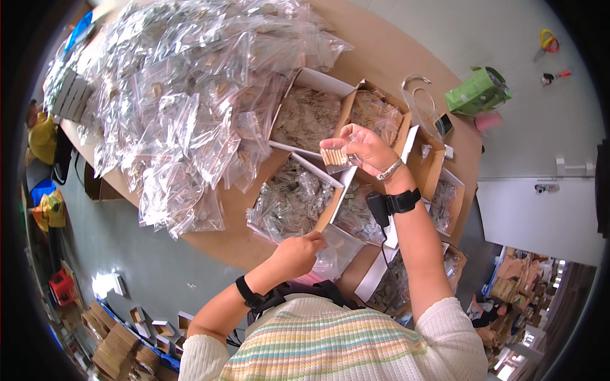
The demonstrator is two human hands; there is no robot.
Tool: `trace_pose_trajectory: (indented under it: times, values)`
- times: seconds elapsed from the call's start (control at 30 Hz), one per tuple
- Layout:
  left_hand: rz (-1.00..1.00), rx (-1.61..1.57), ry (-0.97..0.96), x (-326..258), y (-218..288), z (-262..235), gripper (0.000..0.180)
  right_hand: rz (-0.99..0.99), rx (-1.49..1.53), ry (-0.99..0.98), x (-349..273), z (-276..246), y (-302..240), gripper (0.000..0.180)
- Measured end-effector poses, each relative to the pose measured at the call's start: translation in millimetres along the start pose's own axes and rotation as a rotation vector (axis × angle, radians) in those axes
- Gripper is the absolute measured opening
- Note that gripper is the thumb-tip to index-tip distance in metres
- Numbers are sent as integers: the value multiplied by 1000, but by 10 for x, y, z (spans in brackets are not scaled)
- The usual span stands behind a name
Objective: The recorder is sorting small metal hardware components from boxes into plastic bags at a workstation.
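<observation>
One brown table (375,38), grey floor (121,232); above the table, right hand (363,150) pinches clear plastic bag of tan sticks (334,157), row running sideways; left hand (296,255) narrowed, hold unclear.

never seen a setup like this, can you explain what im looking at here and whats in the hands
There is no machine here: a person works with two bare hands, a dark band on each wrist. The single picture comes from a wide fisheye camera worn on the head, looking down, so straight edges bend and the striped top shows at the bottom.

On the brown table lies a big heap of clear plastic bags. Beside it stand open cardboard boxes, several filled with small packets, and a green bag.

The right hand holds a small clear packet of tan, peg-like pieces over the boxes. The left hand has its fingertips by a box edge and a clear bag; whether it grips either is unclear.
</observation>
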State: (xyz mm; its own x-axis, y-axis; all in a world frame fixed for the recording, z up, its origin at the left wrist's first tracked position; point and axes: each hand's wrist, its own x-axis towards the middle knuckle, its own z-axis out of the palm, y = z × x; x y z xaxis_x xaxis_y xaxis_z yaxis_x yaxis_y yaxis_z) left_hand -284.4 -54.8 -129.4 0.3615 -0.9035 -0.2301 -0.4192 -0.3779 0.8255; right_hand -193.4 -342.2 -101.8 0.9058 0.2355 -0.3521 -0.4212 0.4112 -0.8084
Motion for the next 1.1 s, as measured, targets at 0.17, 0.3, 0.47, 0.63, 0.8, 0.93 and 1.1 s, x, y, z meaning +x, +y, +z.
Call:
trace_pose_trajectory:
  times: [0.17,0.3,0.47,0.63,0.8,0.93,1.1]
  values:
    - [11,-13,23,-29,-59,50,35,49,25,3,80,218,-78,35]
    - [40,4,-10,-9,-68,32,36,65,199,-53,-21,250,-49,37]
    - [69,10,-31,-12,-42,-1,36,69,336,-92,-169,337,-80,43]
    - [61,25,-36,-10,-22,-19,36,64,302,-112,-228,392,-103,44]
    - [84,-58,-7,-37,4,-134,26,32,199,-98,-306,484,-64,43]
    - [31,-445,226,0,11,-475,24,-33,87,-53,-401,619,1,39]
    - [-206,-998,358,125,164,-847,29,-180,-40,40,-538,814,129,38]
